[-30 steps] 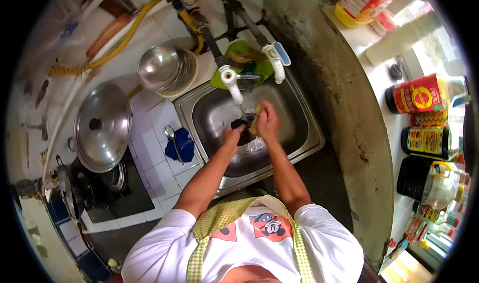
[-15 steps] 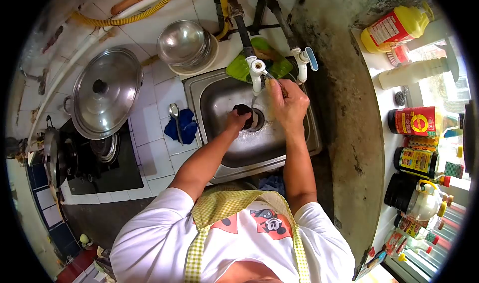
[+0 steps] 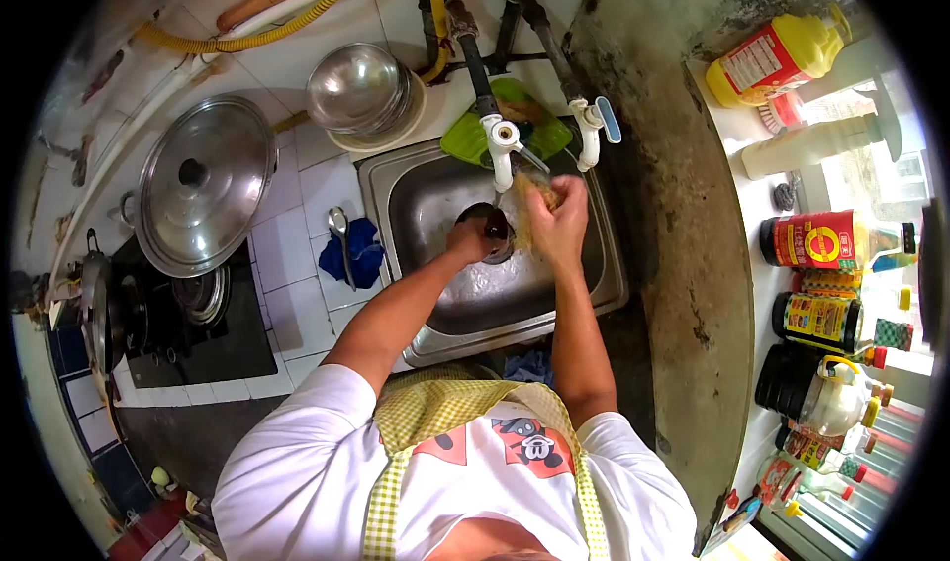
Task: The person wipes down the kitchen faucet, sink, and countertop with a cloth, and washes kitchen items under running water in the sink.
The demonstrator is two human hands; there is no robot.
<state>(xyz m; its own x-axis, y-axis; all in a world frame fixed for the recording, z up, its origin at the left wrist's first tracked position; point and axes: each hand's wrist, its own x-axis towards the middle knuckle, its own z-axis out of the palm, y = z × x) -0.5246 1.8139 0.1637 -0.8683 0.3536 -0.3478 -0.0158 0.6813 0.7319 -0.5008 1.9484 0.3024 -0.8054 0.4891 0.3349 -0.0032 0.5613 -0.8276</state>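
Note:
Over the steel sink (image 3: 435, 309), my left hand (image 3: 473, 240) is closed on a dark, round, cup-like vessel (image 3: 482, 213). The vessel is under the white tap (image 3: 503, 155), and its exact kind cannot be made out. My right hand (image 3: 561, 223) is just to the right, its fingers closed on a yellowish, rough-looking scrubber (image 3: 535, 203). A gap separates the scrubber from the vessel. Behind the tap, a green basin (image 3: 473, 136) rests on the sink's back edge, with something brownish in it.
Stacked metal bowls (image 3: 348, 88) stand behind the sink's left corner. A spoon (image 3: 341, 239) lies on a blue cloth (image 3: 358, 256) on the tiles. Further left, a lidded steel pot (image 3: 203, 200) sits by the cooktop (image 3: 237, 348). A second tap (image 3: 592, 140) and bottles (image 3: 816, 239) are rightward.
My right hand has come down from beside the tap with the scrubber, towards the vessel. The dark vessel has tilted or turned slightly in my left hand. The whole view has shifted slightly.

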